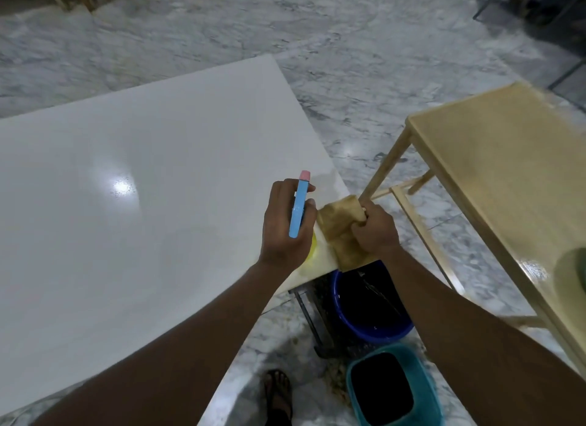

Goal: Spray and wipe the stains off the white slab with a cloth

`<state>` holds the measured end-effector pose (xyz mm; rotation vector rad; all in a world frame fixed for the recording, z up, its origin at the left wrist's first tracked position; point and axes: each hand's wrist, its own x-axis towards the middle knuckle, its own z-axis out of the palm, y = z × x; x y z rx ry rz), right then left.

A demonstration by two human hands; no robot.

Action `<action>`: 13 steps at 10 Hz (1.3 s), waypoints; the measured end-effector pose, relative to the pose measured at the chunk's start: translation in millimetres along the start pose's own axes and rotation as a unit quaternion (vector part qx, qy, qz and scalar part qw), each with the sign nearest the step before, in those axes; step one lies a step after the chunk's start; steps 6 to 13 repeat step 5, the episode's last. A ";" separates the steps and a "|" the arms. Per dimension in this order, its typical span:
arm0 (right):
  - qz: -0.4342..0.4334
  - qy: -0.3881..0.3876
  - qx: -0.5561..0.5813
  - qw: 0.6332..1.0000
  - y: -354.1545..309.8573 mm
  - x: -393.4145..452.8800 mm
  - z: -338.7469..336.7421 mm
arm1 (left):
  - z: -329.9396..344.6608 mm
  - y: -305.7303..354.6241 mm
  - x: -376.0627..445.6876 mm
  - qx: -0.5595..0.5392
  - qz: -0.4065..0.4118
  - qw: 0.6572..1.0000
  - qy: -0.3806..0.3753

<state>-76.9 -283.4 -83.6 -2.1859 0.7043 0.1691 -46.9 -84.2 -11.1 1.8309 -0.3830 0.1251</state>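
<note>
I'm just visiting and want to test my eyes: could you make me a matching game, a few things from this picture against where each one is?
Things:
1. spray bottle
2. cloth
3. blue basin
4. teal bucket

Places:
A. on the floor, partly under the white slab's near corner
B. gripped in the left hand
C. on the floor nearest the person's sandalled foot
D. bunched under the right hand at the slab's edge

Pairs: 1-B, 2-D, 3-A, 4-C
</note>
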 end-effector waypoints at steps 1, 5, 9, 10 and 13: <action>-0.003 0.006 -0.028 1.000 3.0 3.4 2.1 | 6.2 -8.9 0.4 0.006 0.014 1.000 0.006; -0.038 0.089 -0.075 0.992 -3.4 -2.5 -0.8 | -8.8 -15.9 -8.9 0.047 -0.028 0.997 -0.055; -0.038 0.089 -0.075 0.992 -3.4 -2.5 -0.8 | -8.8 -15.9 -8.9 0.047 -0.028 0.997 -0.055; -0.038 0.089 -0.075 0.992 -3.4 -2.5 -0.8 | -8.8 -15.9 -8.9 0.047 -0.028 0.997 -0.055; -0.038 0.089 -0.075 0.992 -3.4 -2.5 -0.8 | -8.8 -15.9 -8.9 0.047 -0.028 0.997 -0.055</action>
